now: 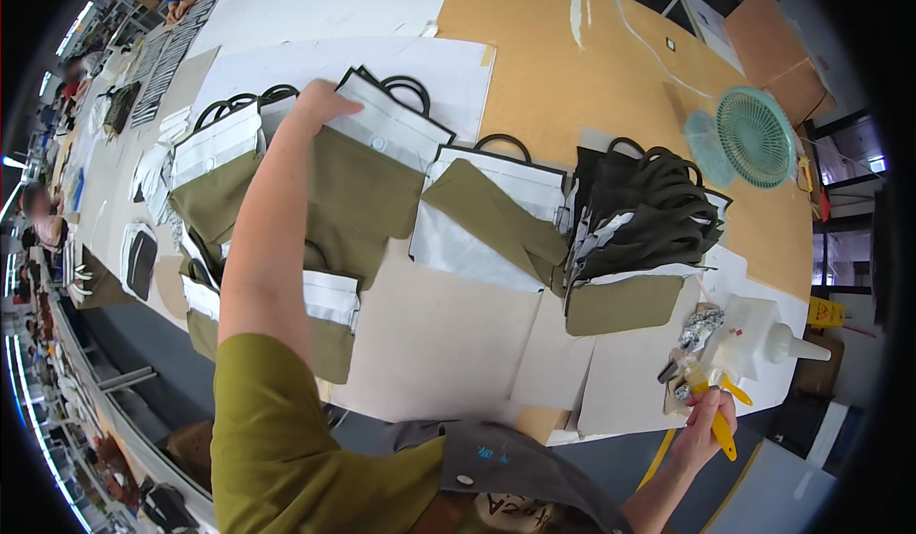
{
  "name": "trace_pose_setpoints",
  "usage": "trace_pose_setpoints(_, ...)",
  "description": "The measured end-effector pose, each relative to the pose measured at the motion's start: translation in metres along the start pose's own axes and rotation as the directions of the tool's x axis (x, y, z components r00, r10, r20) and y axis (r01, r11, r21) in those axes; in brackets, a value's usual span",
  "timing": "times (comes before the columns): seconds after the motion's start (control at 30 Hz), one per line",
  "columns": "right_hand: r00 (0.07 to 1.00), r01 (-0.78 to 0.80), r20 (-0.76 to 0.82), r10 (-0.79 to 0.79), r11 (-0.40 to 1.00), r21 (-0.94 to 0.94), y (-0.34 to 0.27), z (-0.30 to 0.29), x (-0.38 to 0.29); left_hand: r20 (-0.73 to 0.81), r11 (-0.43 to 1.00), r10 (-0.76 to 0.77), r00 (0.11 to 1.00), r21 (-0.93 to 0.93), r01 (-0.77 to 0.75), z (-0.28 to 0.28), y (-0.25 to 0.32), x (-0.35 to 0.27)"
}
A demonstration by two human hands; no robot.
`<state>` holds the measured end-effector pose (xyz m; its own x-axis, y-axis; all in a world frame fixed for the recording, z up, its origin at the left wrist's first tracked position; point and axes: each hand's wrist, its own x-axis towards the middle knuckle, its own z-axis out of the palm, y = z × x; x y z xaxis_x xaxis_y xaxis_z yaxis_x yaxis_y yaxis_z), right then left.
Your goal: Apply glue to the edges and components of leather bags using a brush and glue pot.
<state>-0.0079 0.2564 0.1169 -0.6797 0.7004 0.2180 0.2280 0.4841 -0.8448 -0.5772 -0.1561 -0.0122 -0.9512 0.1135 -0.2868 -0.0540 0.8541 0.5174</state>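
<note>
My left hand (325,104) reaches over the table and rests at the upper left corner of an olive fabric bag panel (358,197) with a white band and black loop handles; whether its fingers pinch the panel is hard to tell. At the lower right, my right hand (708,419) grips a brush with a yellow handle (724,437), its bristles over small crumpled scraps. Right of centre lies another panel with a folded olive flap (494,219). Beside it stands a stack of bag pieces with black handles (644,219). More olive panels (215,190) lie under and left of my left arm.
A translucent squeeze bottle (751,337) lies by the brush, near a second yellow handle (736,389). A green basket-like mesh object (755,137) is at the far right. A white cord (644,40) crosses the tan board. A co-worker's hands (175,11) are at the far left end.
</note>
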Motion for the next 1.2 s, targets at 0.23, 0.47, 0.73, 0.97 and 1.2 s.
trace_pose_setpoints(0.23,1.0,-0.004,0.027,0.003,0.999,0.039,-0.007,0.016,0.004,-0.693,0.953,0.275,0.666,0.107,-0.282,-0.078,0.058,-0.181)
trace_pose_setpoints(0.47,0.992,0.057,0.103,-0.067,0.994,0.096,0.003,0.003,0.003,-0.812,0.836,0.15,0.564,-0.2,-0.511,-0.156,0.017,-0.307)
trace_pose_setpoints(0.73,0.994,0.035,0.095,-0.047,0.992,0.12,-0.015,-0.001,-0.014,-0.584,0.988,-0.11,0.804,-0.154,0.024,-0.181,-0.15,-0.296)
trace_pose_setpoints(0.97,0.982,0.104,0.132,-0.135,0.971,0.213,-0.018,-0.012,-0.018,-0.519,0.852,-0.34,0.785,-0.524,0.022,-0.133,-0.289,-0.234)
trace_pose_setpoints(1.2,0.995,0.06,0.068,-0.076,0.974,0.218,-0.004,-0.024,-0.028,-0.658,0.948,0.172,0.733,-0.091,-0.305,-0.059,-0.116,-0.208)
